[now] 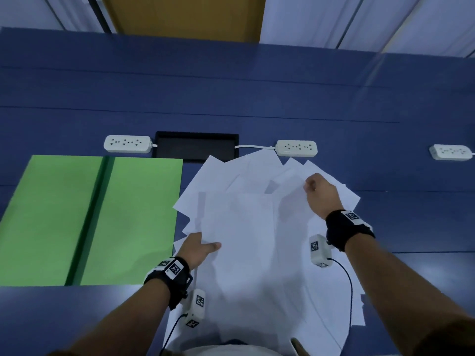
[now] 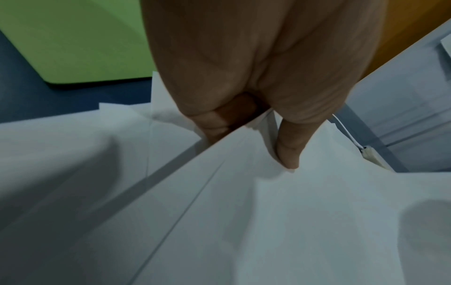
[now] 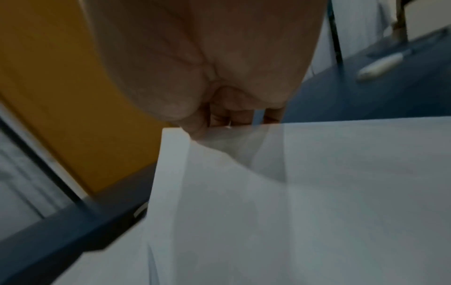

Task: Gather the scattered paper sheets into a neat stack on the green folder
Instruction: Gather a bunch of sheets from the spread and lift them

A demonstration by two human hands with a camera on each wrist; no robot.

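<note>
I see the paper sheets (image 1: 246,227) fanned on the counter (image 1: 231,98), just right of the green folder (image 1: 102,214). My left hand (image 1: 199,249), nearer the folder, pinches one sheet's edge; my right hand (image 1: 321,194) pinches a far corner.

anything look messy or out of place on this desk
Yes: the paper sheets lie fanned at mixed angles right of the green folder, none on it. The left hand pinches a few sheets; the right hand grips another.
</note>
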